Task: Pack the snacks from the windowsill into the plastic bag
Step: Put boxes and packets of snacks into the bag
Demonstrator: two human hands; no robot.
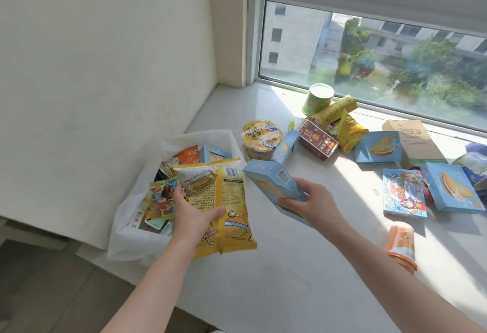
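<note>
A white plastic bag (131,237) lies open at the windowsill's left end, with several snack packs inside. My left hand (192,216) grips a large yellow snack bag (226,201) over the bag's right edge. My right hand (313,203) holds a light blue biscuit box (271,182) just right of the yellow bag, above the sill. More snacks lie on the windowsill (290,266): a yellow noodle bowl (261,137), a brown box (316,140), blue biscuit boxes (379,147), a colourful cartoon box (403,193) and an orange cup (400,243) on its side.
A green cup (317,98) and a yellow-green tube (334,108) lie by the window glass. A brown paper bag (413,137) sits at the right. The white wall (92,69) borders the sill on the left, and the floor (39,293) drops away below its front edge.
</note>
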